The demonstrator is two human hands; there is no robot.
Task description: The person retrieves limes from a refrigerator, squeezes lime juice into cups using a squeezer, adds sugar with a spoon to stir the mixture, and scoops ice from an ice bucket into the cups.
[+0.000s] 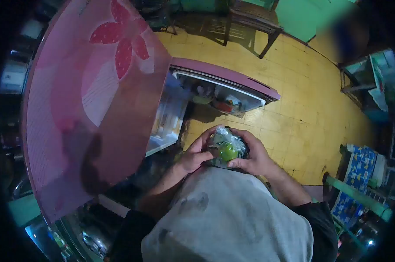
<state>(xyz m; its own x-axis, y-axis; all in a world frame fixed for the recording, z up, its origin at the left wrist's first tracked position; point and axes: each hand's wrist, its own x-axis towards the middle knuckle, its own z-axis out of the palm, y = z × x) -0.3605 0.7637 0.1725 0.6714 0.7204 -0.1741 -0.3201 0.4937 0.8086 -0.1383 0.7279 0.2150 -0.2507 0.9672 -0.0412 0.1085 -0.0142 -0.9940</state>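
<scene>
In front of my body, a round green fruit (227,151) shows with a clear plastic bag (223,133) bunched over and around it. Under them is something dark (218,163), perhaps a shallow container; its shape is mostly covered. My left hand (198,152) curls round the left side of this bundle, thumb toward the fruit. From the right, my right hand (252,153) grips the opposite side, its thumb along the near edge. Just ahead stands the open door (232,73) of a pink refrigerator, with several packed items (226,105) on its inner shelf.
The refrigerator's flower-patterned pink surface (119,109) fills the left, and its pale interior (166,124) is partly visible. A wooden chair (252,22) stands on the yellow tiled floor (302,105). At right are a blue patterned cloth (359,170) and a green rail (359,196). A blurred person (350,35) is far right.
</scene>
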